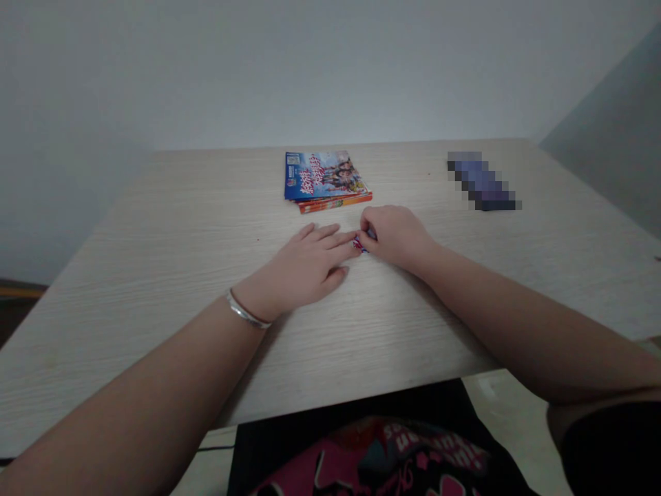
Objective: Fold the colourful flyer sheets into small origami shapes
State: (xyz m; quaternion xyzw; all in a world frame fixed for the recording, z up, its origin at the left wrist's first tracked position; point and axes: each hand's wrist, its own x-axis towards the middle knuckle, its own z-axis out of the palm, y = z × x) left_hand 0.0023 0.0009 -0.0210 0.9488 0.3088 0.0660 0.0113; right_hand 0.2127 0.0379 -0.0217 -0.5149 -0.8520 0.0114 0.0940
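My left hand (pixel 312 265) lies flat on the light wooden table (pixel 180 227), fingers stretched out to the right. Its fingertips touch or nearly touch the edge of a small red, white and blue printed piece (pixel 359 244). The thumb and curled fingers of my right hand (pixel 395 235) are closed on that piece, close to the table top. Most of it is hidden under the fingers, so its kind cannot be made out. Just beyond both hands rests a stack of booklets (pixel 323 176) with a blue printed cover on top and orange edges below.
A dark, pixel-blurred flat object (pixel 483 182) lies at the back right of the table. A pale wall (pixel 330 76) stands behind the table's far edge. My lap, in dark printed clothing (pixel 382 455), is below the near edge.
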